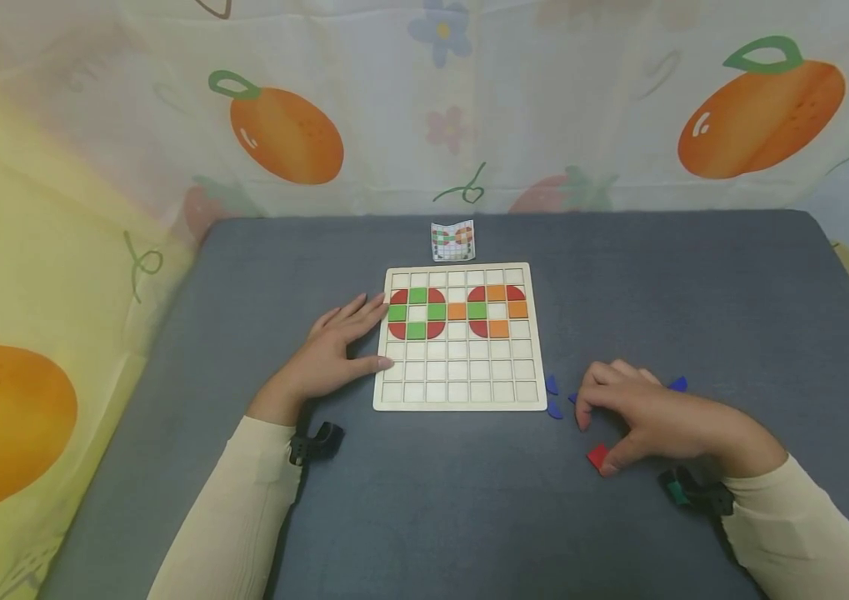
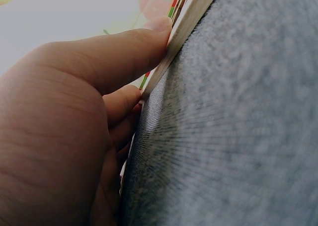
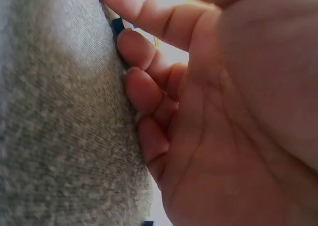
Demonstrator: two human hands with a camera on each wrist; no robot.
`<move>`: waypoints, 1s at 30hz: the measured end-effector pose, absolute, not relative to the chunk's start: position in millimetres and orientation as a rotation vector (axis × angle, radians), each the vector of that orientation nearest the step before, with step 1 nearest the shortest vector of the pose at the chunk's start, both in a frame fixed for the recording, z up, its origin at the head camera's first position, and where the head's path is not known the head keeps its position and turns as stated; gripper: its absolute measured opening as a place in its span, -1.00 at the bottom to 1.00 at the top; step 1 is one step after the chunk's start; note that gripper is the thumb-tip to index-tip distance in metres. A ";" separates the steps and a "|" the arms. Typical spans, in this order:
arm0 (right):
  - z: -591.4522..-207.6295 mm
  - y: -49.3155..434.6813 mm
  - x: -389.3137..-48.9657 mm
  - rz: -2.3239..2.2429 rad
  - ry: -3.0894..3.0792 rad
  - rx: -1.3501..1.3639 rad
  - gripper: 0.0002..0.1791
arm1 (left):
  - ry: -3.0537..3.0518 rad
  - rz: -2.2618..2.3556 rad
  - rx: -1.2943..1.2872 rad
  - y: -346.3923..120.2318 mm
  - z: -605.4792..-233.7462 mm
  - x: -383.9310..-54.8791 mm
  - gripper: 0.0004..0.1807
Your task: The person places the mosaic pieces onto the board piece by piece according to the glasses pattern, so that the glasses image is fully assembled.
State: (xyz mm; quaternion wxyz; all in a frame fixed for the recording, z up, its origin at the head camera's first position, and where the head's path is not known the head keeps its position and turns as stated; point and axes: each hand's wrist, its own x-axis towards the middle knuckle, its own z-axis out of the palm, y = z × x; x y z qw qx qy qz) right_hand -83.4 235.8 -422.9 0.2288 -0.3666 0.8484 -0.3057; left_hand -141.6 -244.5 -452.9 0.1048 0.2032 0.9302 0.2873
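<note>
A pale wooden grid board [image 1: 457, 371] lies on the table, its upper cells filled with red quarter-round pieces and green and orange square tiles. My left hand [image 1: 337, 350] rests at the board's left edge, fingers extended and thumb on its rim; the left wrist view shows the thumb [image 2: 124, 54] against that edge. To the right of the board, my right hand [image 1: 645, 412] is low over the table, fingers bent and spread from the thumb. Its thumb tip is right at a red piece [image 1: 596, 455]. Blue pieces [image 1: 555, 411] lie by its fingers, some partly hidden.
A small printed pattern card [image 1: 452, 242] stands behind the board. Another blue piece [image 1: 679, 384] shows beyond the right hand. The grey table [image 1: 469, 517] meets a fruit-printed curtain [image 1: 394, 50] at the back and left.
</note>
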 end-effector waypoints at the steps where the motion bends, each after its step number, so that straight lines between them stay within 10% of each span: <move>1: -422.8 235.4 -83.4 -0.840 2.344 -1.014 -0.53 | 2.742 0.848 0.598 -244.5 -453.2 -141.7 0.02; 30: -428.3 229.8 -88.2 -0.910 2.455 -1.034 -0.78 | 2.737 0.837 0.598 -244.1 -452.3 -141.6 0.02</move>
